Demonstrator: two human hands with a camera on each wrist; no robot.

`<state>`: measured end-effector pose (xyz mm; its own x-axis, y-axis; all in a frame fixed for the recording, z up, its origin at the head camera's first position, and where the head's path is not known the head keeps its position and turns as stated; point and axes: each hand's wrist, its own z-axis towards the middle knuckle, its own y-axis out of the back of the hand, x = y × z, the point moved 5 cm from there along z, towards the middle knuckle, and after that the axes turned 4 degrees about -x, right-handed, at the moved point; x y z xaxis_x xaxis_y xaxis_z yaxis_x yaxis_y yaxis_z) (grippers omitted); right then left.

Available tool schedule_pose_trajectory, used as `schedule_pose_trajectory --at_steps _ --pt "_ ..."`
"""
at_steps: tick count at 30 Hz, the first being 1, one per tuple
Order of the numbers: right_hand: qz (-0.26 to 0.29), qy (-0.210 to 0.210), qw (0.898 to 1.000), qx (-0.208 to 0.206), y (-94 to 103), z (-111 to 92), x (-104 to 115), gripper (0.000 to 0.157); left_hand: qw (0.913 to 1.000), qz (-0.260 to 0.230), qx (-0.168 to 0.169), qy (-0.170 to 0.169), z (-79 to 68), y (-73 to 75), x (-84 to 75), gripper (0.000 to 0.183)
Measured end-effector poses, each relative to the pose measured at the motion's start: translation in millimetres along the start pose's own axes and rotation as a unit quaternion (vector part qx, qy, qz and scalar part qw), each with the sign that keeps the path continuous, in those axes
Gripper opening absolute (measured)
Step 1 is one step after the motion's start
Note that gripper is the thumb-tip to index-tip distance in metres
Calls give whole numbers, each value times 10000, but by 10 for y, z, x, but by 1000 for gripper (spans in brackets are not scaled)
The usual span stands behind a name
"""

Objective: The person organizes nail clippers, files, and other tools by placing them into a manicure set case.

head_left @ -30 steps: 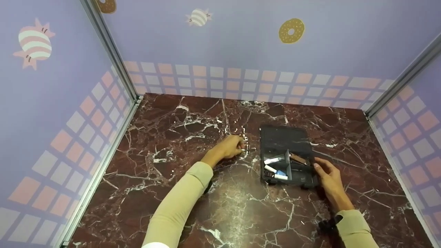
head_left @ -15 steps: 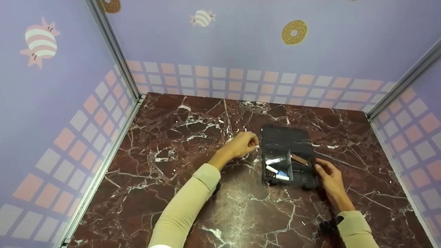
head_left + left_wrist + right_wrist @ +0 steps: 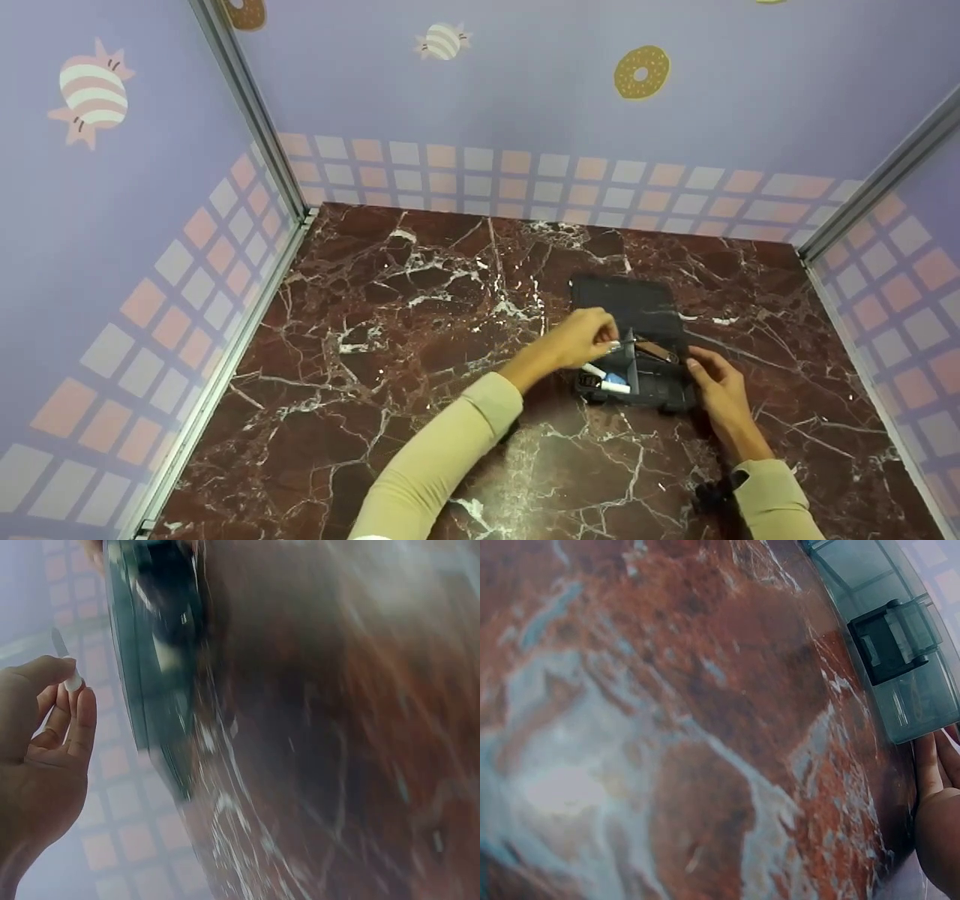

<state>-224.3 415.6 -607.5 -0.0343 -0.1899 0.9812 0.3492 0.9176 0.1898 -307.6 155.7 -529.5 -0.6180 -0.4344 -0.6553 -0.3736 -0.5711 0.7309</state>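
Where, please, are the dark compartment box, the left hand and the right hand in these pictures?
dark compartment box (image 3: pixel 664 386), head view, near right compartment.
left hand (image 3: pixel 581 341), head view, back of hand.
right hand (image 3: pixel 721 390), head view, back of hand.

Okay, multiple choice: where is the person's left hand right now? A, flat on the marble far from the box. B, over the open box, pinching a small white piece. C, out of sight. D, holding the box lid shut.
B: the left hand is over the open box, and the left wrist view shows a small white piece pinched between thumb and fingers, while the right hand rests at the box's right side.
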Motion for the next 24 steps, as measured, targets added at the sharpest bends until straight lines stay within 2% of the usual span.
schedule_pose_trajectory --at_steps 6,11,19,24 --pt "-23 -60 10000 -1 7 29 -32 43 9990 220 -71 -387 83 -213 -251 11" --pt "36 -267 9996 7 12 38 -38 43 9964 577 -70 -612 125 -398 -376 9" --pt "-76 -653 9978 57 50 40 -59 46 9916 1084 56 -698 125 -617 -422 8" --pt "104 -667 9976 126 43 20 -39 51 9904 1226 91 -637 130 -690 -398 7"
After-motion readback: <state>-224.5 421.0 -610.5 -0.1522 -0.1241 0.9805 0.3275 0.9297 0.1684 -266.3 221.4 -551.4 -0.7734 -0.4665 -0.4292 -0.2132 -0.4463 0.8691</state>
